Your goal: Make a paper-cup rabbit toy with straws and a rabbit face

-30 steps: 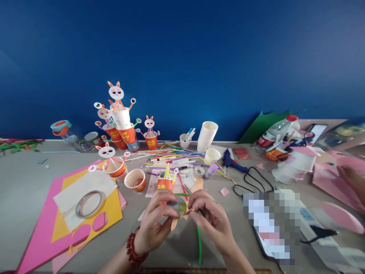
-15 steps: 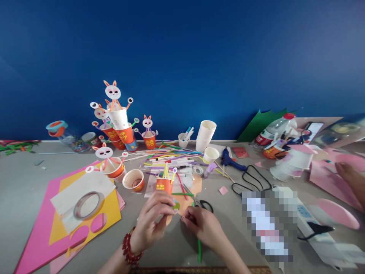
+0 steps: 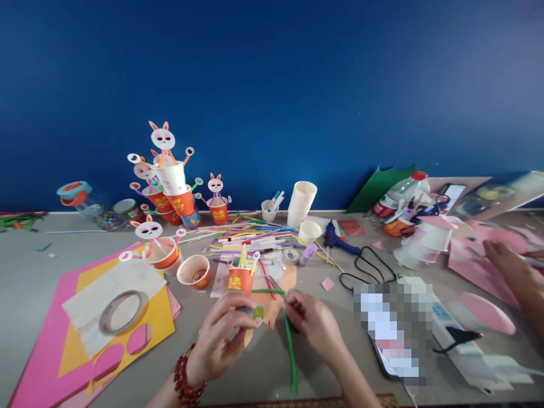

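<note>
My left hand, with a red bead bracelet at the wrist, is closed with thumb and fingertips on a small round green-and-blue piece. My right hand has its fingers curled together over the place of the scissors; the handles are hidden, and whether it grips them does not show. A green pipe cleaner runs along the table below its fingertips. Just beyond my left hand stands a red paper cup with yellow pipe cleaners sticking up. Orange paper lies under the scissors.
Rabbit-faced cups are stacked at back left. Coloured sheets with a tape roll lie left. Pens and pipe cleaners spread behind. A glue gun, phone, power strip and another person's hand are right.
My right hand has moved away from my left hand, up and right over the scissors' handles, which showed before. My left hand still holds the green-and-blue piece. The view has shifted slightly.
</note>
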Available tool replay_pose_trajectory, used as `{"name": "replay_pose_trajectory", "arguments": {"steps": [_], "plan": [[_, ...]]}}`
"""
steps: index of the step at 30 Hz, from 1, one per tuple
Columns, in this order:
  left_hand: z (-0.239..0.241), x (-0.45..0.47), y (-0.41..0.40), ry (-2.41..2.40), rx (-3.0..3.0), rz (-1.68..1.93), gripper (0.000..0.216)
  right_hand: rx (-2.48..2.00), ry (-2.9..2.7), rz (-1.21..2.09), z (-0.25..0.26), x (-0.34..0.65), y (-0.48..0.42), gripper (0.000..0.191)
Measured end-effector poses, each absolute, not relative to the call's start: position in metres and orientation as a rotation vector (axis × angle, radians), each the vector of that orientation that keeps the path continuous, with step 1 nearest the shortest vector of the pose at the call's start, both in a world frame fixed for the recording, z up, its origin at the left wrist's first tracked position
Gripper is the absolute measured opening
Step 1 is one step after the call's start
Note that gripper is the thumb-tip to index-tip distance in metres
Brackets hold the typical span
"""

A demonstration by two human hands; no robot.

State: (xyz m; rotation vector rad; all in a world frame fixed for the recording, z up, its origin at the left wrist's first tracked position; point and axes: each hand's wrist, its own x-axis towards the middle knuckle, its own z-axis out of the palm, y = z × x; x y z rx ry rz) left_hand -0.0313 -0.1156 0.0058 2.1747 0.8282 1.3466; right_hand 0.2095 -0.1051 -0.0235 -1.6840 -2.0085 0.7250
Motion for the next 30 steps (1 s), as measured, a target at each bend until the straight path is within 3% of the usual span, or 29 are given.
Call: {"name": "replay_pose_trajectory", "arguments": {"steps": [10,14,22,30], "plan": [[0.016,-0.023,-0.112,0.732,2.116,1.375,0.032,-2.167,-1.909,-0.089,-0.006,0.326,-0.003,0.024],[0.018,-0.021,-0.114,0.72,2.097,1.374,0.031,-2.25,-1.926,-0.026,-0.026,0.358,0.049,0.038],[0.016,-0.026,-0.113,0.844,1.999,1.411,0.023,-2.066,-2.132,0.174,-0.045,0.393,0.083,0.027],[0.013,-0.023,-0.11,0.803,2.002,1.358,0.025,-1.899,-1.992,0.539,-0.035,0.419,0.095,0.023]]}}
